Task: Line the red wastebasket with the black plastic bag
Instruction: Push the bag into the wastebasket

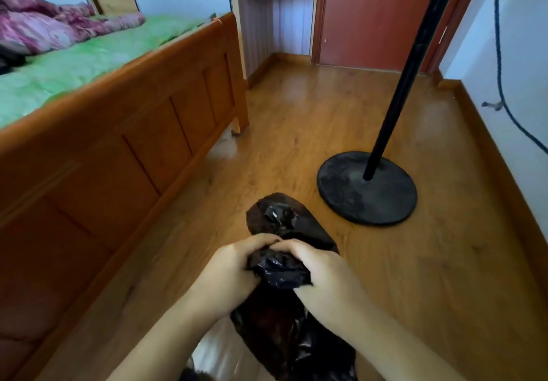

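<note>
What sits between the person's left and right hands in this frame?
In the head view, a crumpled bunch of the black plastic bag lies between the left hand and the right hand; both grip it.

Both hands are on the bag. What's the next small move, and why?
Probably draw the left hand and right hand apart to open the bag: both pinch it where it is crumpled and bunched, not yet spread. No wastebasket is in view.
</note>
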Demonstrator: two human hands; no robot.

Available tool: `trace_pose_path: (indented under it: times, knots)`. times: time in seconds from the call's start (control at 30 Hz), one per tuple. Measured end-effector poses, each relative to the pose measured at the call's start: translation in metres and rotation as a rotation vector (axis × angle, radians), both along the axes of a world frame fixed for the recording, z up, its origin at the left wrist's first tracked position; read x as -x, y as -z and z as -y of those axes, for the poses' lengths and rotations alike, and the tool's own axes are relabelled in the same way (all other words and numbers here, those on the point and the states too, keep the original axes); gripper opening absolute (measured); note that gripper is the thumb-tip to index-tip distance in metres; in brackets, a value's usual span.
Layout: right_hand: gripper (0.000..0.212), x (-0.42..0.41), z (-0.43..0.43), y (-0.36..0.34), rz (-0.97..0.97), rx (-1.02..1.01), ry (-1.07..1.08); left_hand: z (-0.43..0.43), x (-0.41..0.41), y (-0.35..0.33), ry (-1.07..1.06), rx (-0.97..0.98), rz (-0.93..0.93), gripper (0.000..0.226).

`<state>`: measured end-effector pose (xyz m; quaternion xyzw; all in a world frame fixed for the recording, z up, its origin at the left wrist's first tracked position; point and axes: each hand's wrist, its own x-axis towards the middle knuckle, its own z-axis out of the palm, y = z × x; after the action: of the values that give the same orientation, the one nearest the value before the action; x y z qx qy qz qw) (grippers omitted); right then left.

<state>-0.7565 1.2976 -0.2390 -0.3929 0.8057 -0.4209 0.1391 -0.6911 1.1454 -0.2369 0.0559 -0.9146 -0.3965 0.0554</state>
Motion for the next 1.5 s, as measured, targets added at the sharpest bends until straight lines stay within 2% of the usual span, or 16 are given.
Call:
trace_pose_path:
  times: [0.17,0.3,0.4,0.53,0.63,0.73,0.83,0.93,1.03,1.1,1.2,1.27,1.33,1.4,1.5]
  knots:
    - [0.051,0.002,0.003,0.004,0.022,-0.173,-0.11,0.022,-0.006,0.011,-0.002,-0.013,0.129,0.044]
    - [0.034,0.016,0.003,0.006,0.075,-0.283,-0.099,0.031,-0.005,0.024,-0.011,-0.086,0.232,0.036]
    - [0.029,0.036,0.011,0.014,-0.039,-0.421,-0.164,0.036,0.012,0.04,0.018,-0.08,0.274,0.031]
    - [0.034,0.068,0.016,0.047,-0.119,-0.548,-0.195,0.04,0.047,0.073,0.137,0.072,0.373,0.046]
    - [0.036,0.092,0.014,0.084,-0.202,-0.635,-0.205,0.041,0.068,0.107,0.21,0.146,0.372,0.037]
    - [0.029,0.115,0.013,0.117,-0.358,-0.684,-0.215,0.048,0.082,0.141,0.194,0.215,0.36,0.034]
    - [0.051,0.135,0.015,0.152,-0.391,-0.719,-0.255,0.054,0.091,0.17,0.152,0.225,0.327,0.034]
    - [0.069,0.147,0.023,0.18,-0.336,-0.678,-0.303,0.055,0.091,0.19,0.173,0.163,0.253,0.037]
    - [0.07,0.155,0.028,0.204,-0.306,-0.556,-0.296,0.058,0.087,0.202,0.193,0.264,0.158,0.046]
    - [0.071,0.158,0.029,0.215,-0.265,-0.467,-0.278,0.062,0.085,0.206,0.166,0.248,0.157,0.051]
    - [0.067,0.161,0.029,0.225,-0.064,-0.288,-0.143,0.065,0.082,0.208,0.103,0.096,0.174,0.052]
    - [0.065,0.161,0.029,0.228,0.055,-0.188,-0.049,0.069,0.077,0.21,0.084,0.071,0.134,0.058]
    - [0.062,0.16,0.027,0.228,0.129,-0.152,-0.01,0.075,0.069,0.213,0.104,0.167,0.123,0.067]
    - [0.056,0.161,0.022,0.225,0.178,-0.148,-0.028,0.082,0.061,0.211,0.167,0.381,0.153,0.07]
    - [0.062,0.168,0.011,0.214,0.319,-0.161,-0.059,0.086,0.055,0.207,0.2,0.65,0.249,0.072]
